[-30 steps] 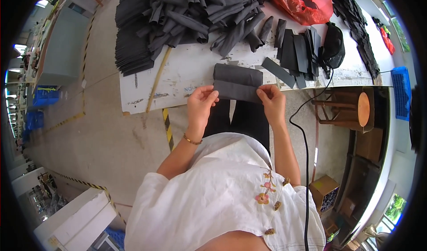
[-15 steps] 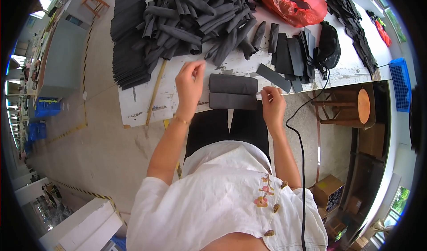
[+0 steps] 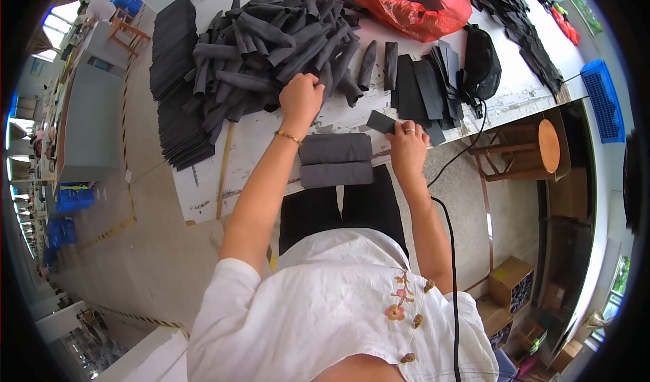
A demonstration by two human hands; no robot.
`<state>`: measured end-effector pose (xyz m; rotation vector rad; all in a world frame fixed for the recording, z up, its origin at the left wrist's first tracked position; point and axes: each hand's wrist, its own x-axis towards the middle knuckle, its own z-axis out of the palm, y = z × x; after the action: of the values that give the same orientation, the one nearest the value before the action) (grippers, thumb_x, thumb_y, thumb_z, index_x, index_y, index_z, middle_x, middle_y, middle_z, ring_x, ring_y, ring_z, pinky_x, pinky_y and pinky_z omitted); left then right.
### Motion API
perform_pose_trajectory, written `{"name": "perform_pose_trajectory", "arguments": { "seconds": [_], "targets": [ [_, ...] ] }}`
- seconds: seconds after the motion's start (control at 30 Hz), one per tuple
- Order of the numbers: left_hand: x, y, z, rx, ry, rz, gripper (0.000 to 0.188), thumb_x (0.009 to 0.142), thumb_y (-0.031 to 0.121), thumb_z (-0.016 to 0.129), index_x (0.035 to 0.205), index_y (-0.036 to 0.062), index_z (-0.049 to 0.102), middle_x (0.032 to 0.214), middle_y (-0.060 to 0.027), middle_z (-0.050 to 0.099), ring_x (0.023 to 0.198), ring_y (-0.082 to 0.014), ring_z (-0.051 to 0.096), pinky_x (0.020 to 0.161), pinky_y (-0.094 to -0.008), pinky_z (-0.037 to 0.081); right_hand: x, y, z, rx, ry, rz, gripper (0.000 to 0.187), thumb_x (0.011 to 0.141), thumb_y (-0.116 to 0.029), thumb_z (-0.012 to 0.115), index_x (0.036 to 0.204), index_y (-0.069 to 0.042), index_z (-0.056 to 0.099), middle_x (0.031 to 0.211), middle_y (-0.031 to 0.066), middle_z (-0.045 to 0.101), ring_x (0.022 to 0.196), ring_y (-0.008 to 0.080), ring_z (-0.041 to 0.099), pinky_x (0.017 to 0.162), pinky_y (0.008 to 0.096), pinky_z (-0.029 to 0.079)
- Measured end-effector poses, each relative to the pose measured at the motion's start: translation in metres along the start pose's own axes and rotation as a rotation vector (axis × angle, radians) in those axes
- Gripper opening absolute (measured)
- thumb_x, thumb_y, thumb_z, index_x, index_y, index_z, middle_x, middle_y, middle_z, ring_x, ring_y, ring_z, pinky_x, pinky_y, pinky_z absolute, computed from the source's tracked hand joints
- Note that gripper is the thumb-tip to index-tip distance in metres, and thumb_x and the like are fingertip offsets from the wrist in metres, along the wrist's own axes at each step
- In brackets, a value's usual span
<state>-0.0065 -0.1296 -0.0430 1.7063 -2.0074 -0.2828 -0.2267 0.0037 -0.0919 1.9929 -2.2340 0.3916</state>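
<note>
My left hand [image 3: 302, 102] reaches to the near edge of a heap of rolled dark grey fabric pieces [image 3: 271, 33]. Its fingers are curled in against the rolls, and what they grip is hidden. On the table's front edge my right hand [image 3: 410, 144] has its fingers bent over the end of a flat dark strip [image 3: 381, 121]. Between the hands, a flat dark fabric piece [image 3: 336, 150] lies in two parallel bands and hangs slightly over the edge. More flat strips [image 3: 426, 87] lie fanned out just beyond my right hand.
Stacked dark fabric [image 3: 175, 84] lines the table's left side. A wooden stick [image 3: 225, 172] lies nearby. Farther right are a red plastic bag [image 3: 413, 16], a black pouch-like object [image 3: 483, 60] and a black cable [image 3: 452, 246]. A stool [image 3: 548, 147] stands right of the table.
My left hand has moved away from beside the two-band piece, forward to the heap. My right hand has come forward onto the loose strip. The view has shifted slightly.
</note>
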Motion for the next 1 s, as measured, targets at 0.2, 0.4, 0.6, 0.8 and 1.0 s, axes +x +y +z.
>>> {"name": "perform_pose_trajectory", "arguments": {
  "seconds": [0.2,0.4,0.6,0.8,1.0],
  "targets": [
    [-0.014,-0.006,-0.03,-0.681,0.038,-0.181,0.028,0.086,0.023,0.07,0.092,-0.0011,0.056,0.087,-0.0092,0.063,0.076,-0.0195,0.067,0.066,-0.035,0.054,-0.003,0.009,0.002,0.11,0.165,-0.125,0.02,0.085,-0.01,0.062,0.103,-0.003,0.06,0.101,0.0114,0.06,0.097,0.0291,0.055,0.084,0.0421,0.042],
    [-0.056,-0.018,-0.049,-1.448,-0.084,-0.572,0.037,0.092,0.019,0.063,0.117,-0.0018,0.046,0.094,-0.0129,0.063,0.074,-0.0259,0.068,0.063,-0.0391,0.059,0.013,-0.014,-0.037,0.583,0.421,0.105,0.015,0.091,-0.004,0.057,0.106,-0.002,0.055,0.095,0.0127,0.059,0.085,0.0276,0.056,0.071,0.0361,0.046],
    [-0.083,-0.021,-0.063,-1.714,-0.176,-0.655,0.032,0.088,0.009,0.066,0.116,-0.0001,0.053,0.1,-0.0129,0.064,0.085,-0.0277,0.067,0.074,-0.0407,0.058,-0.006,-0.053,-0.097,0.913,0.006,0.088,0.028,0.087,-0.013,0.069,0.101,-0.001,0.049,0.087,0.0128,0.054,0.076,0.0239,0.052,0.071,0.0329,0.045],
    [-0.093,-0.021,-0.07,-1.897,-0.098,-0.705,0.017,0.087,0.007,0.067,0.102,-0.0005,0.063,0.1,-0.0131,0.067,0.092,-0.0247,0.067,0.079,-0.0377,0.06,-0.025,-0.072,-0.113,0.841,0.03,-0.211,0.041,0.082,-0.011,0.071,0.115,0.001,0.05,0.104,0.0163,0.057,0.092,0.0348,0.053,0.08,0.041,0.043],
    [-0.094,-0.018,-0.079,-1.937,-0.177,-0.634,0.019,0.088,0.008,0.066,0.103,-0.0005,0.062,0.109,-0.0173,0.066,0.098,-0.0261,0.066,0.084,-0.0401,0.059,-0.014,-0.081,-0.129,0.783,0.114,-0.348,0.038,0.079,-0.012,0.072,0.115,-0.007,0.063,0.104,0.0079,0.061,0.093,0.0293,0.053,0.081,0.0398,0.041]
  ]
}}
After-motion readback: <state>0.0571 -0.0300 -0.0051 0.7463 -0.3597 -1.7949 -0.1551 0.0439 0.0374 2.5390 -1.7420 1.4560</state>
